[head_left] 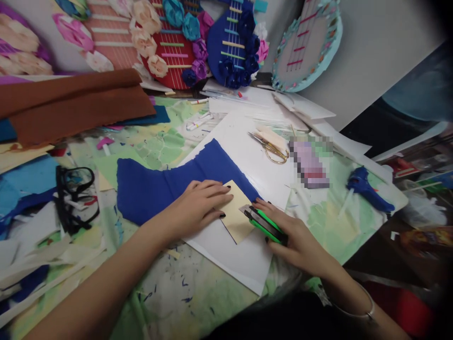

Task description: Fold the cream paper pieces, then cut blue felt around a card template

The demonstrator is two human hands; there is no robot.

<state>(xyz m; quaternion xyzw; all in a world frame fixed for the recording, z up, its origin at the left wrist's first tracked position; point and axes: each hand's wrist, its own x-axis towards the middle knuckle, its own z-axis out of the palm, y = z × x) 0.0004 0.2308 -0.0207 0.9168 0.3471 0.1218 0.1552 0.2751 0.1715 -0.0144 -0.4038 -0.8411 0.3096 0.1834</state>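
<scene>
My left hand (203,205) lies flat with its fingers stretched over the left part of a small pale yellow paper piece (238,222), pressing it down. My right hand (293,236) is wrapped round a green and black box cutter (267,224). Its blade is out and its tip is over the right side of the yellow piece; whether it touches cannot be made out. Beneath the yellow piece is a dark blue sheet of paper (148,189) with ragged edges, partly hidden by my left hand. Both rest on a large white board (233,269).
Gold-handled scissors (274,151) and a blurred-out purple object (309,163) lie beyond my right hand. A blue glue gun (368,189) sits farther right. Black glasses (76,198) and paper scraps are at left, brown paper (78,104) behind. Decorated paper guitars (226,47) lean on the wall.
</scene>
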